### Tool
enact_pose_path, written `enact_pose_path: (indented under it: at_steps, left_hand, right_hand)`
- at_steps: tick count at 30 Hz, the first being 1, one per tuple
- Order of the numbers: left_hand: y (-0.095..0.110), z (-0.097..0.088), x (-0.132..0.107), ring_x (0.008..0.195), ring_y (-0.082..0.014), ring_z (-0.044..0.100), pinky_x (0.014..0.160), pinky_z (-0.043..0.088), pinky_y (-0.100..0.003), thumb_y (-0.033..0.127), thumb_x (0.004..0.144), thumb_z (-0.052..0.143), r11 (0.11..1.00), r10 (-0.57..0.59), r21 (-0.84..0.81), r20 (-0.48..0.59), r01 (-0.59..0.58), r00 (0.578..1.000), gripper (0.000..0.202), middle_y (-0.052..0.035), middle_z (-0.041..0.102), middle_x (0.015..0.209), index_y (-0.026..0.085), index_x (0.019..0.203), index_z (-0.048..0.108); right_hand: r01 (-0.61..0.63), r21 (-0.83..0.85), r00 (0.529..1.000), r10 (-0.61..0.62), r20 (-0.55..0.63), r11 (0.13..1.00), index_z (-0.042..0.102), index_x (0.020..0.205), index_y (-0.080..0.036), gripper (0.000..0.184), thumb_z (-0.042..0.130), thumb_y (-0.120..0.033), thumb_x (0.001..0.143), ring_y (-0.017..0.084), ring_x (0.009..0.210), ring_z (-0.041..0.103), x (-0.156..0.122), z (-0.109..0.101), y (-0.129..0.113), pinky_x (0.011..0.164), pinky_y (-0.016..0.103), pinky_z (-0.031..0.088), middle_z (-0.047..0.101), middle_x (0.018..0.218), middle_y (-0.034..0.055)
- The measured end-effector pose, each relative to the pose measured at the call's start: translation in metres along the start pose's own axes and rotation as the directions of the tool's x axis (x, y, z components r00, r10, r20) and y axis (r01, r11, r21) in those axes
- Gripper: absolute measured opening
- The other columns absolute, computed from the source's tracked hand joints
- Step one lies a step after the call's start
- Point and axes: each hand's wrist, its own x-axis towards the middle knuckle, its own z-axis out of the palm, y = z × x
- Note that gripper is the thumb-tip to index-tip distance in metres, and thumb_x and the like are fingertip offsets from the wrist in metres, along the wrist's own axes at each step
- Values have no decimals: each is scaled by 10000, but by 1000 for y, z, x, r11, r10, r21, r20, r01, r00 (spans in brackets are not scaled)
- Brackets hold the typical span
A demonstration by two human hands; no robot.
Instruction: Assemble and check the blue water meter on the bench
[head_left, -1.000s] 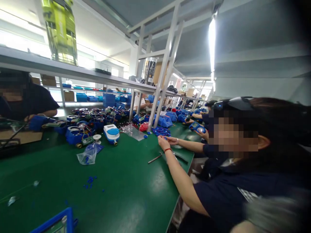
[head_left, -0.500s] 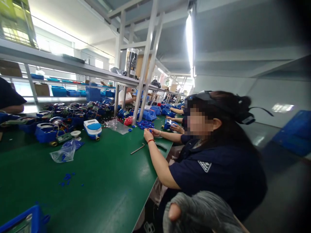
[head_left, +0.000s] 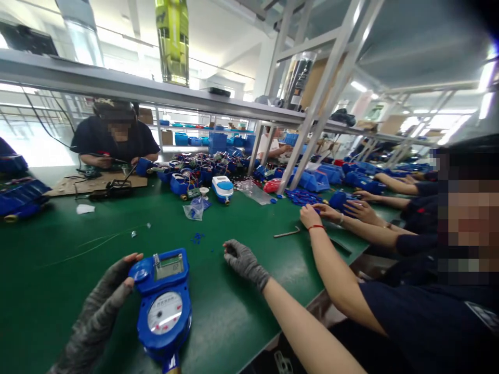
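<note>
A blue water meter (head_left: 165, 313) with a round white dial and a small grey display lies on the green table. My left hand (head_left: 105, 306), in a grey fingerless glove, holds its upper left corner, thumb in front and fingers at the far side. My right hand (head_left: 245, 264), gloved the same way, is over the table to the right of the meter. Its fingers are loosely bent, slightly apart, with nothing visible in them. Small blue pieces (head_left: 198, 238) lie scattered beyond it, near a clear plastic bag (head_left: 194, 209).
A hex key (head_left: 286, 232) lies by a co-worker's hands (head_left: 312, 214) at right. A white-and-blue meter (head_left: 222, 189) stands before piled meter bodies with wires (head_left: 206, 167). Across the table another person sits behind a brown board (head_left: 64, 186). A metal shelf (head_left: 128, 87) spans above.
The view has swung left, bringing the blue meter and my left hand fully into sight. My right hand has moved from the near edge out over the table.
</note>
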Motion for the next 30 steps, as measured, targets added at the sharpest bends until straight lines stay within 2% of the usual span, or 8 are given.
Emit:
enact_pose_path:
  at_steps: [4,8,13,18,22,26,29,30]
  left_hand:
    - [-17,20,-3,1221,-395,520,1015,482,-533,506,643,839,978,-138,-159,-31,132,990,720,-41,578,1338,324,1279,552]
    - [-19,13,-5,1221,-411,517,1017,481,-534,483,580,886,969,-181,-177,-27,174,983,745,-59,619,1279,287,1235,591]
    - [-27,3,-2,1201,-392,541,1013,480,-537,444,640,867,962,-195,-188,33,198,980,771,-75,588,1322,321,1315,516]
    - [-26,7,-3,1207,-379,538,1023,481,-504,425,663,855,957,-173,-227,44,179,984,737,-87,579,1330,294,1303,514]
    - [-23,9,-5,1248,-372,504,1055,445,-513,386,705,837,955,-143,-247,109,166,984,737,-104,531,1383,289,1338,470]
    - [-24,10,-8,1282,-374,469,1072,418,-539,354,743,811,937,-140,-293,182,190,973,761,-109,478,1433,309,1386,407]
    - [-21,10,-10,1290,-365,463,1080,412,-533,357,761,794,939,-147,-276,210,203,966,753,-104,473,1438,309,1396,393]
    - [-19,11,-10,1297,-360,456,1083,411,-524,363,761,794,944,-149,-261,205,201,967,754,-99,472,1440,309,1397,391]
  right_hand:
    - [12,-117,999,-17,-38,993,670,1015,-154,237,617,-173,785,179,878,651,28,31,-1,839,306,505,707,967,69]
    - [16,-217,998,-28,-53,976,709,940,-169,174,606,-206,805,193,884,633,29,36,-8,823,302,479,695,955,79]
    - [38,-285,998,-49,-31,958,724,916,-186,164,581,-233,853,180,915,619,23,36,-11,838,272,456,678,975,76]
    - [43,-289,998,-52,-22,956,714,905,-178,166,564,-239,871,185,903,612,25,39,-9,845,286,453,674,953,82]
    - [16,-242,999,-28,-45,970,681,864,-151,148,545,-209,861,202,883,610,28,37,-13,848,327,462,670,929,104]
    - [62,-85,998,-63,-9,994,627,905,-166,146,517,-262,899,160,829,624,1,25,-49,770,274,504,669,897,55]
    - [204,126,974,-215,76,971,609,909,-195,135,530,-304,918,141,821,615,-37,16,-92,747,251,502,651,884,21]
    - [247,139,961,-261,91,959,612,891,-201,115,540,-287,912,139,814,608,-48,14,-105,748,255,495,646,871,15]
